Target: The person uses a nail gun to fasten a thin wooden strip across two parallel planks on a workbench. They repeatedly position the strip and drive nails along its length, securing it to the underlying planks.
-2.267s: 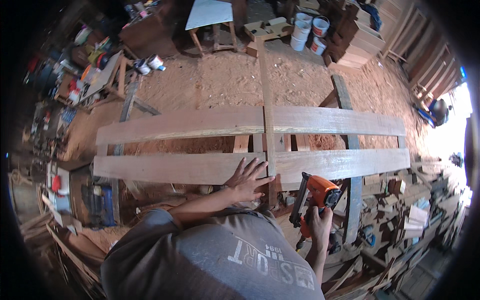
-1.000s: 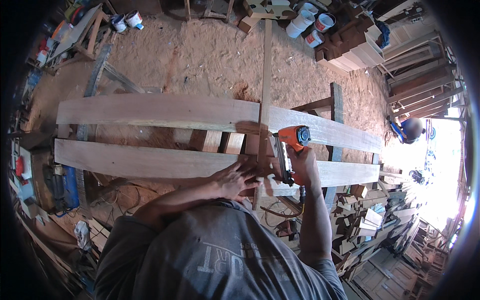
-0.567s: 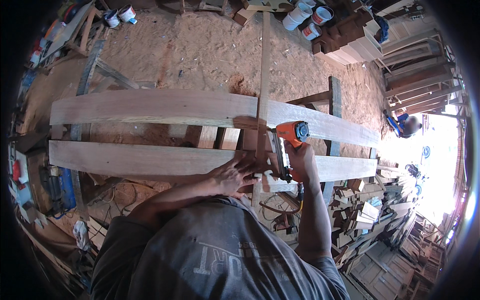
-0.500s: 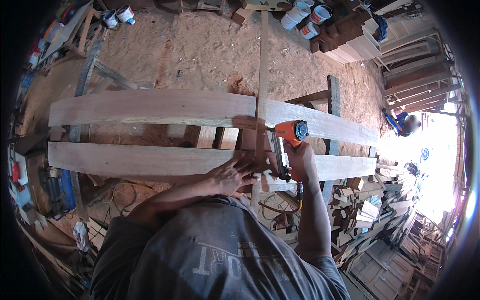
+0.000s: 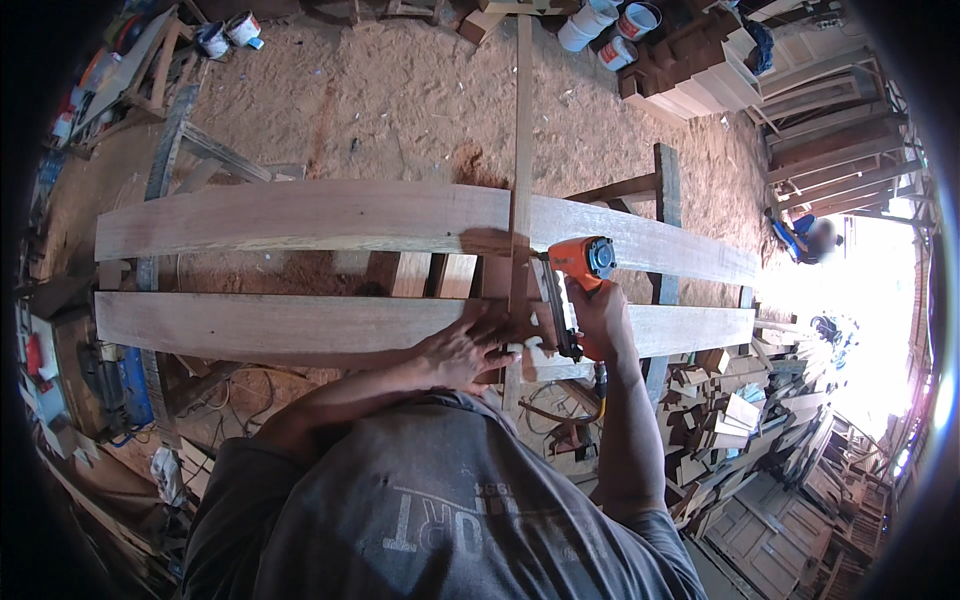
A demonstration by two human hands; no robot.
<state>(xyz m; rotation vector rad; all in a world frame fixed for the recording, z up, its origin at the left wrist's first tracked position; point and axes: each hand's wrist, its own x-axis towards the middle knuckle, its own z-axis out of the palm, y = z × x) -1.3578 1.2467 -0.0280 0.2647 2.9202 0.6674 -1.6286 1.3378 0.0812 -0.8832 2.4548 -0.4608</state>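
Observation:
My right hand (image 5: 603, 318) is wrapped round the handle of an orange and black nail gun (image 5: 578, 262). Its nose points left, beside a long narrow wooden strip (image 5: 522, 130) that crosses two long boards. The far board (image 5: 300, 215) and the near board (image 5: 260, 325) lie roughly parallel, with a gap between them. My left hand (image 5: 462, 355) lies with stretched fingers on the near board beside the strip; its fingertips are partly in shadow. A hose hangs below the gun's handle, by my right forearm. Short wood blocks (image 5: 458, 275) show in the gap.
Wooden trestles (image 5: 665, 200) support the boards at both ends. White buckets (image 5: 588, 25) and stacked timber (image 5: 690, 80) stand far right. Scrap wood (image 5: 740, 420) is heaped at near right. A blue cylinder (image 5: 135, 385) sits at the left. Someone in blue (image 5: 800, 240) is beyond the right end.
The view has shifted slightly. Both hands, the nail gun and the boards keep nearly the same places relative to each other.

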